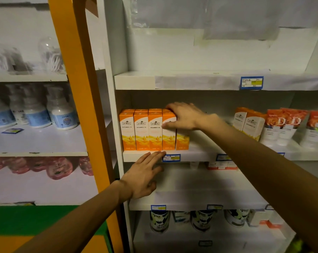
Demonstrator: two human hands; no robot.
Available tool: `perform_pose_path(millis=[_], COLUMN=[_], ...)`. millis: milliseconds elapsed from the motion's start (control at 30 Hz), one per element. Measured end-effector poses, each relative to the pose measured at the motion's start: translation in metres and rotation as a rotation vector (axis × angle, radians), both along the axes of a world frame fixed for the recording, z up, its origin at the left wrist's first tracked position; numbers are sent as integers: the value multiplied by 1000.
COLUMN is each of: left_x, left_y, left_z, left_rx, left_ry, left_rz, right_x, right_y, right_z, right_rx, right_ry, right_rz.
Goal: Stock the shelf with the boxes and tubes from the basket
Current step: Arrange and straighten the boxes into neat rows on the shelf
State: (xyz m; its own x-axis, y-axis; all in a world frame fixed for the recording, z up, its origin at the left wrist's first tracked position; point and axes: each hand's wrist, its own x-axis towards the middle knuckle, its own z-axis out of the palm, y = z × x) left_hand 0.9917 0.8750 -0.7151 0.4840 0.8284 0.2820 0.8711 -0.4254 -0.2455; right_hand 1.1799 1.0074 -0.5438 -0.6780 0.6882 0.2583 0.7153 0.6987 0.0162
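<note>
Fingers [170, 108] grip orange box [168, 132] beside tubes [282, 125].

Left of the left hand [142, 177], past an orange upright post [81, 99], white bottles with blue labels [34, 112] stand in a blurred row, and pink pouches [57, 168] lie on the board below them. A green and orange panel [35, 221] sits under that forearm. Below both hands, dark-labelled cans [202, 220] line the lowest level. Blue price tags [251, 82] are stuck to the edge above the right hand [184, 116]; clear plastic sheeting [227, 13] hangs higher up.
</note>
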Motion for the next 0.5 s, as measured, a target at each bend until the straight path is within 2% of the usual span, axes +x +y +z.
perform_pose_path(millis=[167, 333, 500], left_x=[-2, -3, -2], left_y=[1, 2, 2], left_z=[2, -2, -2], left_rx=[-16, 6, 4], left_ry=[19, 24, 17], left_rz=[-1, -2, -3], right_x=[-12, -10, -8], right_y=[7, 6, 5], right_z=[17, 1, -4], right_rx=[-230, 11, 68], right_ry=[-16, -130, -116], right_rz=[-67, -69, -50])
